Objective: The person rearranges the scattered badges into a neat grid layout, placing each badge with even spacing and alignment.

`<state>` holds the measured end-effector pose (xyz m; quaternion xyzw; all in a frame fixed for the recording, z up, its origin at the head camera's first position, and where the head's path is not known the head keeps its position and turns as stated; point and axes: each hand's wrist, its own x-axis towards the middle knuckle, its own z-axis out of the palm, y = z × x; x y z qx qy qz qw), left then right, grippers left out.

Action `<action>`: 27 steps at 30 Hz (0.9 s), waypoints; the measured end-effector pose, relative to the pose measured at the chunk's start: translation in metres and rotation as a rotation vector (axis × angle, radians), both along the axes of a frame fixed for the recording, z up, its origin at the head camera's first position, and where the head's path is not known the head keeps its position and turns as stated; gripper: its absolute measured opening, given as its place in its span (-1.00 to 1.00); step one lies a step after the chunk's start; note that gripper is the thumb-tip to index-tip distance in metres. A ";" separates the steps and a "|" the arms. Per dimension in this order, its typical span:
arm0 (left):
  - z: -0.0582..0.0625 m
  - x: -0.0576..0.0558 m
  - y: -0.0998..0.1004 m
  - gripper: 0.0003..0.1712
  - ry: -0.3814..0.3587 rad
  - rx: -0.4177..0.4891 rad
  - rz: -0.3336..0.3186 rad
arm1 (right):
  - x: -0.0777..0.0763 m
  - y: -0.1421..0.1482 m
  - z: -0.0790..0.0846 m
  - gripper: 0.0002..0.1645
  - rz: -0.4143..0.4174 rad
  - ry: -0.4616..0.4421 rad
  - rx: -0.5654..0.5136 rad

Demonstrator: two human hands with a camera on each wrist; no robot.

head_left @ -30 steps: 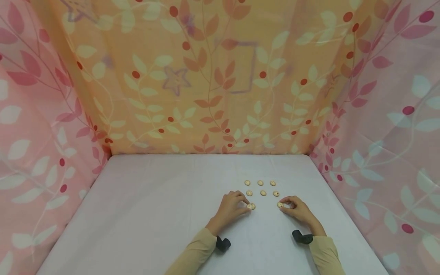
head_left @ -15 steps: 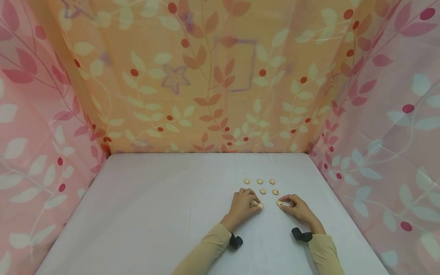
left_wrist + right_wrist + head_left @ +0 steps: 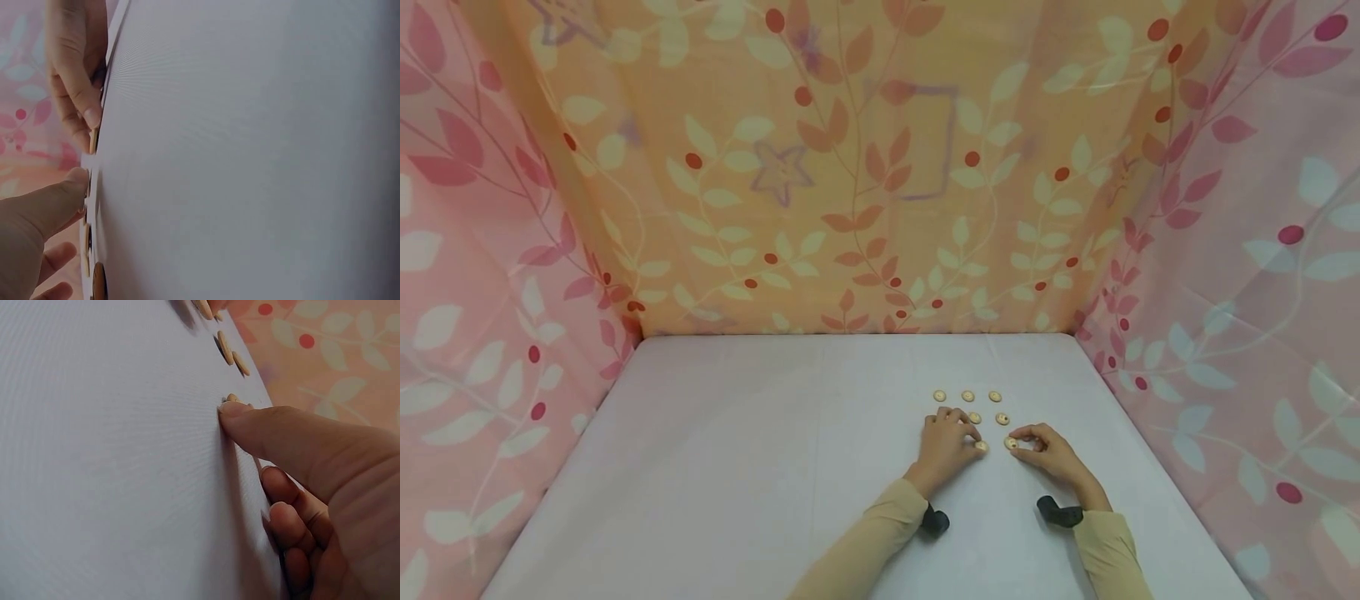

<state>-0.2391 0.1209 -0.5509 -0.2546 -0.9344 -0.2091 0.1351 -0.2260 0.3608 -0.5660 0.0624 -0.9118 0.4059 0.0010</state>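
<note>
Several small round wooden discs with dark marks lie on a white table. The back row has a left disc (image 3: 940, 396), a middle disc (image 3: 967, 396) and a right disc (image 3: 995, 397). Nearer are two more, a disc (image 3: 974, 417) by the left fingers and another disc (image 3: 1002, 418). My left hand (image 3: 949, 446) pinches a disc (image 3: 982, 447) between thumb and fingers, low over the table. My right hand (image 3: 1051, 454) pinches another disc (image 3: 1011, 443) just to the right. A further disc (image 3: 100, 282) shows at the bottom of the left wrist view. The left hand hides part of the layout.
The white table (image 3: 715, 467) stretches to the left and front. Patterned curtains close it in: an orange one (image 3: 850, 183) behind and pink ones at both sides. A black wrist camera (image 3: 1060, 512) sits on the right wrist, another (image 3: 935, 522) on the left.
My left hand has slid to the right with its disc, closer to the right hand, and now covers a disc seen earlier in the nearer rows. The right hand has stayed in place.
</note>
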 end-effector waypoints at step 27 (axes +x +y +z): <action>-0.006 -0.003 0.009 -0.68 -0.023 -0.045 0.039 | 0.000 0.002 -0.002 -0.54 -0.022 -0.022 0.026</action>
